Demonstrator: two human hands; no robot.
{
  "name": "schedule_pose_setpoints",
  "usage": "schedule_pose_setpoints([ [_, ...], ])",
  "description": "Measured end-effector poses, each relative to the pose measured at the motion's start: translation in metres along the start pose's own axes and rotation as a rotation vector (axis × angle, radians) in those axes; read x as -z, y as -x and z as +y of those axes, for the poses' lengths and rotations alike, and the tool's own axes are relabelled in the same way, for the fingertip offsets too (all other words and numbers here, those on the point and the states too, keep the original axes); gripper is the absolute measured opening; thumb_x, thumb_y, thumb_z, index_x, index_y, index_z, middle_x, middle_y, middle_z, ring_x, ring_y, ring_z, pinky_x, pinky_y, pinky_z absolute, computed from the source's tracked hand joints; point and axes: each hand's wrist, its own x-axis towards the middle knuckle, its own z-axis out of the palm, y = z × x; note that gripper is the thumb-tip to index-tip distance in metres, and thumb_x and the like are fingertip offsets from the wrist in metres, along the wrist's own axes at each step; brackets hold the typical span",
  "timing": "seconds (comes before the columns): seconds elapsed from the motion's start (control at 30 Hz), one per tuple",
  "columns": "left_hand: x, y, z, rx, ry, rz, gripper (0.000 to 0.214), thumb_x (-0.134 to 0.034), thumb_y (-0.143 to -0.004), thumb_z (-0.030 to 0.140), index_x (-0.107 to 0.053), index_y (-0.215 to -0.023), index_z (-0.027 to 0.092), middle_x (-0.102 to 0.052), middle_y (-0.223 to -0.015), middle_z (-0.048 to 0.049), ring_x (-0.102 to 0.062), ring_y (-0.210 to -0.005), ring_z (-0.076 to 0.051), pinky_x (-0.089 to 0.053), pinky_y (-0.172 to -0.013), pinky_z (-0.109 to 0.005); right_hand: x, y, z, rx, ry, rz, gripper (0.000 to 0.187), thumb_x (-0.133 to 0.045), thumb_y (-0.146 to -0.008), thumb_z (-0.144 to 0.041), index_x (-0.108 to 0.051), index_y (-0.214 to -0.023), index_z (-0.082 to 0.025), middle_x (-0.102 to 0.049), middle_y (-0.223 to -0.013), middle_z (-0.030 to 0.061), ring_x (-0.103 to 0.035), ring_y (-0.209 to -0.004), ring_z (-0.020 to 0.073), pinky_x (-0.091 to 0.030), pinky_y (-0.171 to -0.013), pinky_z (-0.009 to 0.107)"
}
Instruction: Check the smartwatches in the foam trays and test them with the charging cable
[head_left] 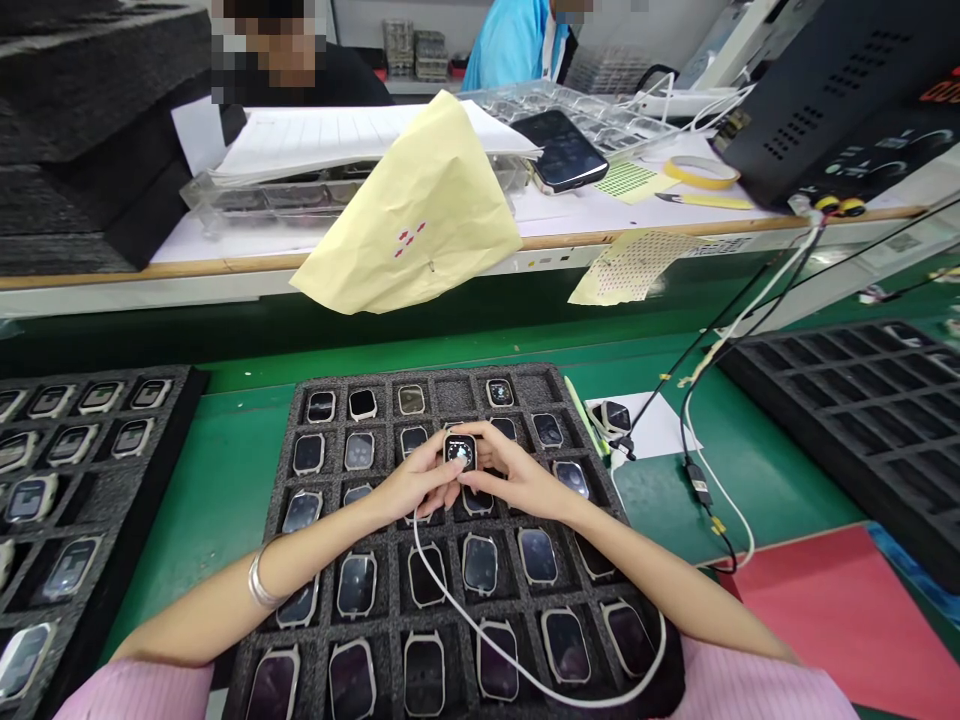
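Between my two hands is a smartwatch (460,450) without a strap, its round dial lit. My left hand (420,482) grips it from the left, with the thumb on the lower part of the screen. On the other side, the fingers of my right hand (514,472) close around the watch's right and upper edges. A white cable (480,632) runs from under my left hand and loops across the tray toward my right forearm; its end is hidden. Below my hands lies a black foam tray (501,590) with strapless watches in most of its pockets.
Another foam tray of watches (82,500) stands at left, and a third foam tray (847,380) at right. Cables and a connector (699,485) hang beside a red sheet (847,610). A shelf above carries papers, a phone (562,150) and tape (701,172). Two people are beyond it.
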Motion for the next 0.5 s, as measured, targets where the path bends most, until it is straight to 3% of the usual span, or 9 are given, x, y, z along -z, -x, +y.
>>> schedule_pose_setpoints([
  [0.17, 0.0, -0.002, 0.002, 0.056, 0.078, 0.022, 0.051, -0.057, -0.084, 0.047, -0.042, -0.119, 0.014, -0.061, -0.054, 0.0035, -0.039, -0.025, -0.007, -0.022, -0.024, -0.013, -0.009, -0.004, 0.002, -0.064, -0.267, 0.058, 0.045, -0.065, -0.088, -0.03, -0.042, -0.124, -0.018, -0.061, -0.083, 0.0003, -0.06, -0.067, 0.0127, -0.046, -0.059, 0.023],
  [0.33, -0.002, -0.003, 0.009, 0.095, 0.125, 0.016, 0.036, -0.056, -0.085, 0.049, -0.047, -0.096, 0.015, -0.061, -0.049, 0.0015, -0.039, -0.024, -0.007, -0.023, -0.024, -0.013, -0.012, -0.007, 0.001, -0.132, -0.332, 0.128, 0.047, -0.069, -0.083, -0.033, -0.047, -0.12, -0.016, -0.058, -0.067, -0.0042, -0.052, -0.053, 0.0101, -0.041, -0.053, 0.022],
  [0.5, -0.002, -0.002, 0.01, 0.088, 0.128, 0.013, 0.037, -0.055, -0.085, 0.049, -0.046, -0.096, 0.015, -0.062, -0.052, 0.0, -0.04, -0.024, -0.007, -0.022, -0.023, -0.013, -0.015, -0.007, 0.001, -0.113, -0.298, 0.152, 0.046, -0.068, -0.084, -0.033, -0.046, -0.121, -0.016, -0.058, -0.068, -0.0038, -0.052, -0.052, 0.0105, -0.04, -0.051, 0.022],
])
